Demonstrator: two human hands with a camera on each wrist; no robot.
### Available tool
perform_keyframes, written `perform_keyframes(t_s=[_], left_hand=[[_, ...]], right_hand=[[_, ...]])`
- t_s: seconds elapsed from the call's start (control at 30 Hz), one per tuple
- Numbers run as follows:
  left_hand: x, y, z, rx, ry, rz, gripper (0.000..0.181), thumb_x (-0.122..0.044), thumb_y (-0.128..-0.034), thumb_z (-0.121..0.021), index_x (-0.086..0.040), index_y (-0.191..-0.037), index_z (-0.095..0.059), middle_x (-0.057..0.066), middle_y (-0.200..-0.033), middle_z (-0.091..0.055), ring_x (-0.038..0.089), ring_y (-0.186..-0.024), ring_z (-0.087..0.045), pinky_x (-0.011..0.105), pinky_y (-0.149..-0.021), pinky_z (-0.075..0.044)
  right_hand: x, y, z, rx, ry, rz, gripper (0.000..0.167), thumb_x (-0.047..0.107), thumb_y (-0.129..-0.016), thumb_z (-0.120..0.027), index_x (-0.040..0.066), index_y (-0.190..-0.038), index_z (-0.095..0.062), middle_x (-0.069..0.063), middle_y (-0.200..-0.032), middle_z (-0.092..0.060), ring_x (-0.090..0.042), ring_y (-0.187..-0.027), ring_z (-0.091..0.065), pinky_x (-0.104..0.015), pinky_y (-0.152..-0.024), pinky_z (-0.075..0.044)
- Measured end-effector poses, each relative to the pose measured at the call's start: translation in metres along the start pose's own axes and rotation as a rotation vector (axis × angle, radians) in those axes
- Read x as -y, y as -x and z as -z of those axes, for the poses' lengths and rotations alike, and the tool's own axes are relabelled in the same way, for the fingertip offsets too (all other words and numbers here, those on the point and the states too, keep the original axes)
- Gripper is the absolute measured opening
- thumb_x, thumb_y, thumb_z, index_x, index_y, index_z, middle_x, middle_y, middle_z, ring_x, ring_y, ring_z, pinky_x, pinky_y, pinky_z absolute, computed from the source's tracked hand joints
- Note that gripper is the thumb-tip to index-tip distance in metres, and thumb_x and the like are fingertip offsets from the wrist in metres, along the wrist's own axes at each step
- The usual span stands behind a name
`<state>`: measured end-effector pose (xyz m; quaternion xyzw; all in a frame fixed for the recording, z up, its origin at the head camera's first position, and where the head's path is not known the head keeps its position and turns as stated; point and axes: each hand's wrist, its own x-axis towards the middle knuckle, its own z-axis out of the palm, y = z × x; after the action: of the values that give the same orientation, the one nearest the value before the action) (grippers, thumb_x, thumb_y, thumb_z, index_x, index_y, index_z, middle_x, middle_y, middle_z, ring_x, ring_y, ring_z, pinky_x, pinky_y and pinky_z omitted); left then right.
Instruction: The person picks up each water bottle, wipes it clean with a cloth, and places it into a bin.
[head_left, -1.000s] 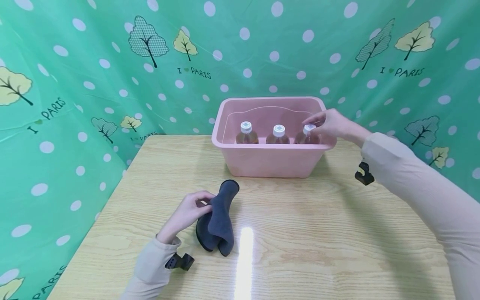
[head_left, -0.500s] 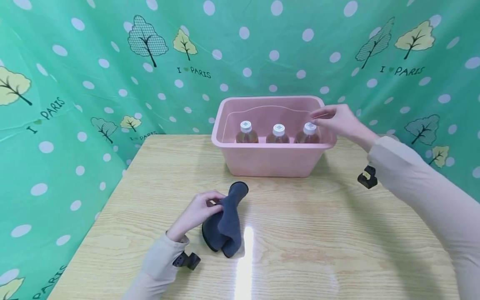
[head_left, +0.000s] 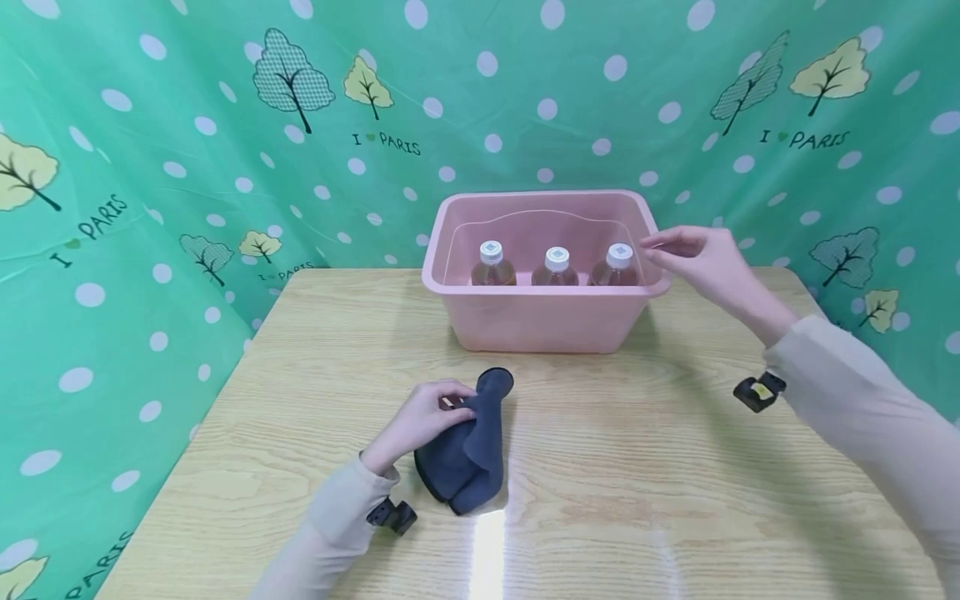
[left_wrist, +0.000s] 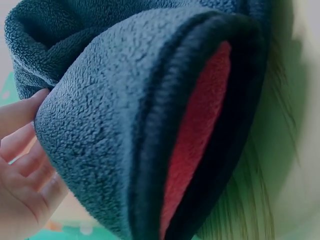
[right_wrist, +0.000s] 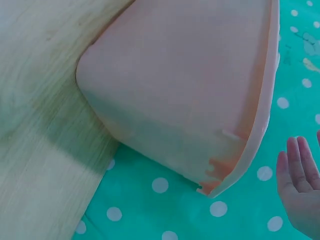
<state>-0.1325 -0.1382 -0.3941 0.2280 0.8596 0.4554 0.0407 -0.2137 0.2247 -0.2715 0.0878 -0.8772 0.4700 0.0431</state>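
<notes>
A dark blue-grey fleecy cloth (head_left: 465, 458) with a black stitched edge hangs in folds over the table, pinched near its top by my left hand (head_left: 423, 421). In the left wrist view, a red patch shows inside the fold of the cloth (left_wrist: 100, 130), and my left hand's fingers meet its side. At the right end of the pink bin (head_left: 536, 321), my right hand (head_left: 705, 258) is over the rim with nothing in it, its fingers fairly straight. Three white-capped bottles of brown liquid stand in the bin; the rightmost bottle (head_left: 618, 258) is nearest that hand.
The middle bottle (head_left: 557, 262) and the left bottle (head_left: 491, 258) stand in a row in the bin. A wooden table (head_left: 337, 333) carries everything. A green dotted curtain (head_left: 480, 100) hangs behind and at the left.
My right hand has let go of the rightmost bottle's cap, risen, and moved right to the bin's rim. My left hand has shifted right with the cloth.
</notes>
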Motion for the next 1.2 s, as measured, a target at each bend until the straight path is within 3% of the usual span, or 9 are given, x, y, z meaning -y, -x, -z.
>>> perform_keyframes(t_s=[0.17, 0.5, 0.73, 1.0, 1.2], left_hand=[[-0.002, -0.006, -0.008, 0.016, -0.027, -0.014, 0.020, -0.010, -0.0754, -0.067, -0.001, -0.094, -0.066, 0.006, -0.086, -0.064, 0.010, -0.072, -0.054, 0.021, -0.064, -0.047], [-0.003, -0.013, -0.021, 0.074, -0.060, -0.068, 0.017, -0.009, -0.0771, -0.065, -0.002, -0.092, -0.066, 0.004, -0.083, -0.063, 0.007, -0.069, -0.054, 0.020, -0.063, -0.045], [-0.001, -0.016, -0.030, 0.142, -0.104, -0.065, 0.017, -0.012, -0.0802, -0.062, -0.004, -0.095, -0.066, 0.005, -0.088, -0.065, 0.006, -0.070, -0.055, 0.018, -0.065, -0.045], [0.003, -0.014, -0.037, 0.234, -0.165, -0.121, 0.017, -0.010, -0.0815, -0.060, -0.004, -0.097, -0.065, 0.002, -0.083, -0.063, 0.006, -0.066, -0.053, 0.019, -0.063, -0.044], [0.006, -0.009, -0.039, 0.268, -0.292, -0.154, 0.024, -0.013, -0.0820, -0.060, -0.007, -0.105, -0.062, 0.003, -0.101, -0.062, 0.013, -0.091, -0.057, 0.026, -0.082, -0.044]], right_hand=[[-0.004, 0.018, -0.005, -0.031, -0.019, 0.055, 0.037, 0.029, -0.081, -0.061, 0.003, -0.108, -0.061, 0.018, -0.092, -0.061, 0.006, -0.086, -0.055, -0.009, -0.072, -0.042], [-0.011, 0.048, -0.010, -0.066, -0.059, 0.084, 0.031, 0.022, -0.082, -0.062, 0.002, -0.105, -0.062, 0.016, -0.092, -0.061, 0.003, -0.085, -0.058, -0.010, -0.072, -0.044], [-0.021, 0.061, -0.017, -0.039, -0.073, 0.094, 0.028, 0.016, -0.082, -0.061, -0.003, -0.103, -0.061, 0.015, -0.090, -0.064, 0.005, -0.083, -0.058, -0.011, -0.071, -0.045], [-0.037, 0.073, -0.025, 0.009, -0.018, 0.119, 0.026, 0.014, -0.083, -0.060, -0.002, -0.103, -0.061, 0.013, -0.092, -0.064, 0.008, -0.085, -0.055, -0.010, -0.071, -0.044], [-0.045, 0.081, -0.031, 0.021, 0.063, 0.140, 0.024, 0.017, -0.084, -0.059, 0.003, -0.103, -0.063, -0.003, -0.098, -0.064, 0.010, -0.089, -0.052, -0.010, -0.073, -0.042]])
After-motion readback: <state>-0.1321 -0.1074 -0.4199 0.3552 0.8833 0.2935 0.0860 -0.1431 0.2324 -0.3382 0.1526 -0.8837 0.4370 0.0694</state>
